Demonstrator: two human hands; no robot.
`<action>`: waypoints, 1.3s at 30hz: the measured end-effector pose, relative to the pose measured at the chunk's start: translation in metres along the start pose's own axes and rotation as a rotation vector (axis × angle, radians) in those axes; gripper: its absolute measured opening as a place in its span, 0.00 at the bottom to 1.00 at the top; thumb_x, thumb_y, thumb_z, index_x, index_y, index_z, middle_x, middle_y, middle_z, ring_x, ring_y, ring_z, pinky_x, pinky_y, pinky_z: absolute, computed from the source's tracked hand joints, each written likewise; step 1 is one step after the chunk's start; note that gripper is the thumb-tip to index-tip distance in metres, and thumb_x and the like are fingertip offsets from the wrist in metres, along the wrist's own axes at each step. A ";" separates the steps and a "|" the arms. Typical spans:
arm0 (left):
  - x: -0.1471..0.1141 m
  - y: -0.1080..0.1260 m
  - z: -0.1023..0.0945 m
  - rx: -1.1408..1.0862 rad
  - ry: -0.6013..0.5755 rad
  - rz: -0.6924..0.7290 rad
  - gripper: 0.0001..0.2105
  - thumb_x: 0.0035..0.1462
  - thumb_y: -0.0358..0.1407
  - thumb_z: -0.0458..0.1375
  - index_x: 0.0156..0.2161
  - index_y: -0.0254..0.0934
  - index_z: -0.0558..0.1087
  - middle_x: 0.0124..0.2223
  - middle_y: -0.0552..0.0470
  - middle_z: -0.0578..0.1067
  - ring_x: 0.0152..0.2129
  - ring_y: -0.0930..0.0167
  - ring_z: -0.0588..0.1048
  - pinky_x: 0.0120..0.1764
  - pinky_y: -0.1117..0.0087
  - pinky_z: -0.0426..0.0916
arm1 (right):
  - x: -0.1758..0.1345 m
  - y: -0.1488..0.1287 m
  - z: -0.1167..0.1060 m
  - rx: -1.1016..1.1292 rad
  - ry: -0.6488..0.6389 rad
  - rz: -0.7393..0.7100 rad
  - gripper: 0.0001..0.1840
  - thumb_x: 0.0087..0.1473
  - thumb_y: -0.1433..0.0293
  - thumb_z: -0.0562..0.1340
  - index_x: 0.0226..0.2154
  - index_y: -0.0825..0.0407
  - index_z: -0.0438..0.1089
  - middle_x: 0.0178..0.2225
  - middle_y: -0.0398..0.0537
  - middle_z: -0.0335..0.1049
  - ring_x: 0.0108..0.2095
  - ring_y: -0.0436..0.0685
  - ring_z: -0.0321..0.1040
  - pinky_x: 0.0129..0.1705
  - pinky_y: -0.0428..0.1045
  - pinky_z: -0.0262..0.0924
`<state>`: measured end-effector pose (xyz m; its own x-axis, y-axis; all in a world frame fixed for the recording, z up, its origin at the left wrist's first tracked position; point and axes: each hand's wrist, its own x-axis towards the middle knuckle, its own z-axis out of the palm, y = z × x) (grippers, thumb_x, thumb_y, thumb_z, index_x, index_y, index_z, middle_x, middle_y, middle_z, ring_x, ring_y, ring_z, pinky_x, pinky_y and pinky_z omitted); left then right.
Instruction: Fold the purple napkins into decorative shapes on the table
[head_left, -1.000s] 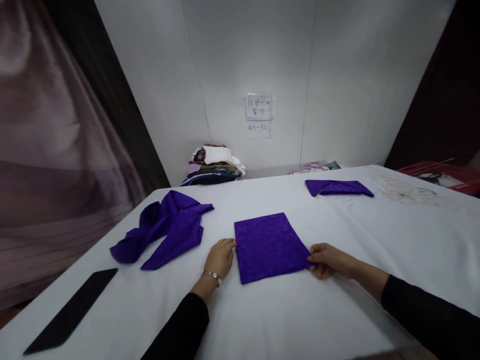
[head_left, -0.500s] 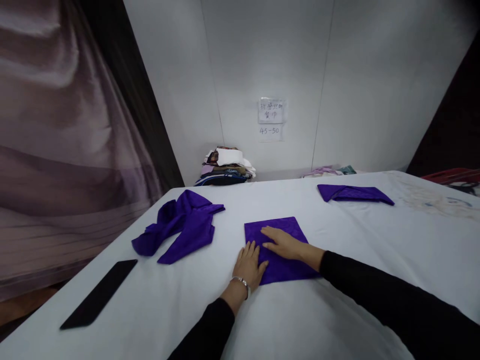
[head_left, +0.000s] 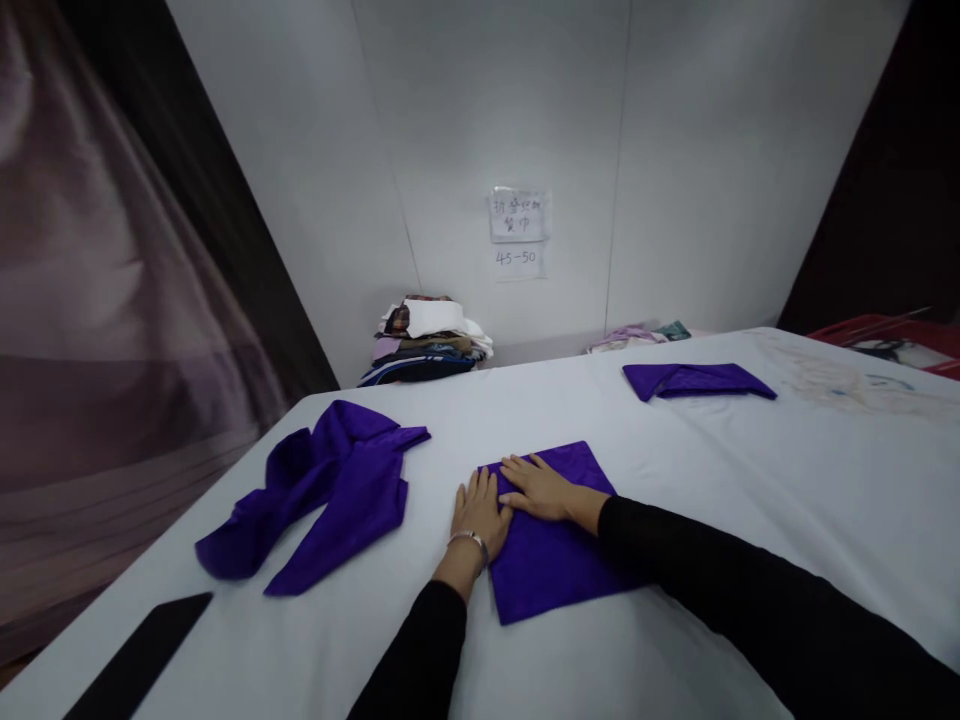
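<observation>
Place: indoor booth-like work area, wider premises unclear | pale panelled wall (head_left: 570, 110) bearing handwritten white paper sign (head_left: 519, 216) | glossy mauve fabric curtain (head_left: 97, 330) | broad white-cloth-covered table (head_left: 555, 400) | multicoloured stack of folded textiles (head_left: 431, 342)

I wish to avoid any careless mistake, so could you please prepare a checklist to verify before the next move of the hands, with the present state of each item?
1. Square purple cloth spread on the white tablecloth: ok, its visible part looks flat.
2. Left hand at the cloth's left edge: ok, fingers extended.
3. Right hand on top of the cloth: ok, open, beside the left hand.
4. Cloth's right edge straight: cannot tell, the right sleeve hides much of it.
5. Loose purple cloth apart from the square one: ok, it lies to the left.
6. Loose cloth smooth: not ok, it is bunched up.
</observation>
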<state>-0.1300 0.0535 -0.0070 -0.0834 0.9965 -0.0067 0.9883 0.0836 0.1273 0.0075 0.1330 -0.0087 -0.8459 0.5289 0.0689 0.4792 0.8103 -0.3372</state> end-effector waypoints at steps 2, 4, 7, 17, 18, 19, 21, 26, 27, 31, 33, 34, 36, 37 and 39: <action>0.002 -0.001 0.003 0.007 -0.018 -0.005 0.28 0.57 0.44 0.39 0.59 0.29 0.51 0.63 0.43 0.49 0.60 0.64 0.44 0.58 0.56 0.42 | -0.004 0.008 0.000 -0.013 0.006 -0.003 0.38 0.56 0.48 0.41 0.60 0.56 0.46 0.60 0.57 0.44 0.61 0.60 0.37 0.59 0.59 0.30; 0.002 -0.002 0.005 0.017 -0.009 -0.006 0.29 0.57 0.46 0.38 0.59 0.30 0.51 0.63 0.44 0.49 0.60 0.64 0.44 0.58 0.55 0.42 | -0.009 0.017 -0.003 -0.034 0.024 0.014 0.39 0.55 0.47 0.40 0.60 0.55 0.46 0.61 0.57 0.43 0.61 0.59 0.37 0.59 0.59 0.29; 0.001 -0.001 0.006 0.030 0.002 -0.017 0.30 0.57 0.47 0.38 0.59 0.30 0.51 0.63 0.44 0.49 0.60 0.64 0.45 0.58 0.54 0.42 | -0.019 0.033 -0.008 -0.062 0.052 0.072 0.39 0.55 0.47 0.39 0.60 0.54 0.46 0.61 0.55 0.43 0.61 0.59 0.37 0.59 0.58 0.29; 0.001 0.001 0.006 0.046 0.008 -0.030 0.30 0.56 0.48 0.37 0.60 0.32 0.51 0.63 0.47 0.49 0.60 0.64 0.44 0.58 0.53 0.41 | -0.053 0.094 -0.027 -0.119 0.033 0.318 0.39 0.55 0.46 0.38 0.60 0.53 0.45 0.62 0.52 0.40 0.61 0.60 0.35 0.58 0.61 0.30; 0.001 0.001 0.006 0.046 0.005 -0.030 0.30 0.56 0.48 0.36 0.60 0.32 0.51 0.63 0.47 0.49 0.60 0.64 0.44 0.58 0.53 0.41 | -0.055 0.096 -0.029 -0.126 0.026 0.336 0.39 0.55 0.46 0.38 0.60 0.53 0.45 0.62 0.52 0.40 0.61 0.60 0.35 0.58 0.61 0.30; 0.001 0.000 0.005 0.046 0.001 -0.031 0.30 0.56 0.48 0.36 0.60 0.32 0.51 0.63 0.47 0.48 0.60 0.64 0.44 0.58 0.53 0.41 | -0.056 0.096 -0.031 -0.130 0.022 0.360 0.39 0.55 0.47 0.38 0.60 0.54 0.45 0.62 0.53 0.40 0.61 0.61 0.35 0.58 0.62 0.30; 0.001 0.000 0.005 0.047 -0.005 -0.037 0.30 0.56 0.48 0.36 0.60 0.32 0.50 0.63 0.47 0.48 0.60 0.65 0.44 0.58 0.53 0.40 | -0.060 0.090 -0.034 -0.136 0.030 0.410 0.39 0.55 0.47 0.39 0.60 0.56 0.45 0.61 0.55 0.40 0.61 0.61 0.34 0.58 0.62 0.31; 0.001 0.001 0.002 0.042 -0.007 -0.031 0.30 0.56 0.48 0.37 0.60 0.31 0.51 0.63 0.46 0.48 0.60 0.64 0.44 0.58 0.53 0.41 | -0.074 0.047 -0.027 -0.104 0.075 0.214 0.40 0.55 0.47 0.41 0.61 0.54 0.42 0.62 0.54 0.37 0.62 0.60 0.31 0.59 0.59 0.25; 0.001 0.001 0.001 0.041 -0.006 -0.028 0.30 0.56 0.47 0.37 0.60 0.31 0.51 0.63 0.46 0.48 0.60 0.64 0.44 0.58 0.53 0.41 | -0.077 0.040 -0.024 -0.084 0.063 0.154 0.39 0.55 0.47 0.41 0.61 0.53 0.42 0.62 0.53 0.37 0.62 0.59 0.32 0.59 0.58 0.25; -0.001 0.002 0.000 0.033 -0.005 -0.033 0.29 0.57 0.47 0.37 0.59 0.31 0.51 0.63 0.44 0.48 0.60 0.64 0.44 0.58 0.53 0.41 | -0.089 0.041 -0.019 -0.028 0.025 0.162 0.38 0.55 0.47 0.43 0.60 0.52 0.44 0.61 0.54 0.40 0.61 0.61 0.35 0.59 0.61 0.27; -0.002 0.002 0.001 0.031 0.000 -0.029 0.29 0.57 0.47 0.37 0.59 0.31 0.51 0.63 0.44 0.48 0.60 0.64 0.44 0.58 0.53 0.41 | -0.098 0.052 -0.022 -0.021 0.048 0.254 0.38 0.55 0.47 0.43 0.60 0.52 0.45 0.61 0.55 0.40 0.61 0.62 0.35 0.58 0.63 0.27; -0.001 0.002 0.002 0.029 0.003 -0.026 0.29 0.57 0.47 0.37 0.59 0.31 0.51 0.63 0.44 0.48 0.60 0.64 0.44 0.58 0.53 0.41 | -0.105 0.057 -0.024 -0.019 0.067 0.294 0.38 0.55 0.47 0.43 0.60 0.52 0.45 0.61 0.55 0.40 0.61 0.62 0.35 0.58 0.63 0.28; 0.001 -0.001 0.003 0.020 0.003 -0.026 0.30 0.57 0.48 0.37 0.60 0.31 0.51 0.63 0.44 0.48 0.60 0.64 0.43 0.58 0.53 0.40 | -0.121 0.062 -0.027 -0.010 0.110 0.347 0.37 0.55 0.48 0.43 0.60 0.52 0.45 0.61 0.54 0.40 0.61 0.62 0.34 0.58 0.63 0.29; 0.002 -0.003 0.003 0.012 -0.001 -0.026 0.30 0.57 0.48 0.37 0.60 0.31 0.50 0.63 0.44 0.48 0.60 0.64 0.43 0.58 0.53 0.40 | -0.131 0.062 -0.028 0.001 0.132 0.357 0.36 0.56 0.48 0.43 0.60 0.52 0.45 0.62 0.53 0.40 0.61 0.61 0.34 0.59 0.62 0.29; 0.004 -0.005 0.001 -0.023 -0.010 -0.026 0.30 0.57 0.48 0.37 0.60 0.32 0.50 0.63 0.44 0.47 0.60 0.64 0.44 0.58 0.53 0.40 | -0.153 0.058 -0.027 0.034 0.172 0.358 0.34 0.57 0.50 0.43 0.60 0.51 0.44 0.62 0.51 0.40 0.61 0.59 0.33 0.60 0.60 0.29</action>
<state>-0.1352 0.0570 -0.0087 -0.1077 0.9940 -0.0206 0.9826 0.1095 0.1501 0.1714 0.1061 -0.0132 -0.5740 0.8131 0.0964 0.7262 0.5600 -0.3989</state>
